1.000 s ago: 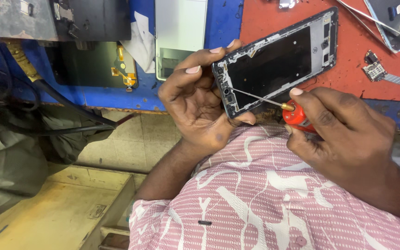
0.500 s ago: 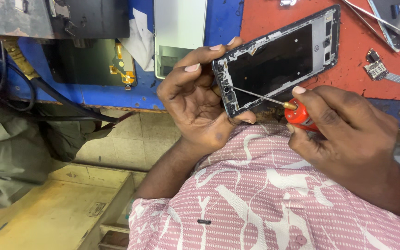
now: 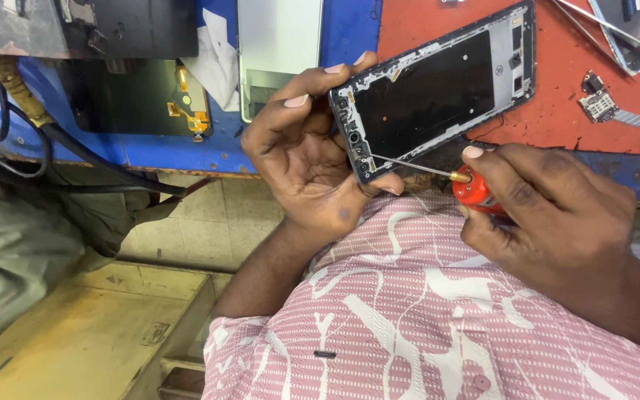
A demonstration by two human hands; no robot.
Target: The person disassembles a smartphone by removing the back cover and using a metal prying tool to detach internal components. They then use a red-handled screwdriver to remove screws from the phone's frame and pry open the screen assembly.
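At the bench edge, over your lap, your left hand [image 3: 305,163] grips the phone frame [image 3: 435,92] by its lower end: the fingers [image 3: 301,92] curl over its near left corner and the thumb presses against its bottom edge. The frame is tilted, its upper end lying over the red mat [image 3: 557,96], with its dark inner panel facing you. Your right hand [image 3: 557,215] is closed around the screwdriver [image 3: 438,172], with the fingers wrapped about the orange handle and the forefinger laid along the top. The thin metal shaft runs left from the handle, and its tip touches the lower left corner of the frame, just beside your left thumb.

Beyond the frame, the mat covers the right part of the blue bench [image 3: 350,30]. A small circuit part [image 3: 601,107] lies on the mat to the right, well apart from the frame. To the left, on the blue surface, lie a white panel [image 3: 279,44] and a dark screen [image 3: 131,96] with an orange flex strip. Black cables [image 3: 75,152] hang off the bench's left edge. Below the bench you see pale floor tiles [image 3: 187,222] and a yellowish wooden board [image 3: 75,333]. Your pink patterned shirt [image 3: 424,318] fills the lower foreground.
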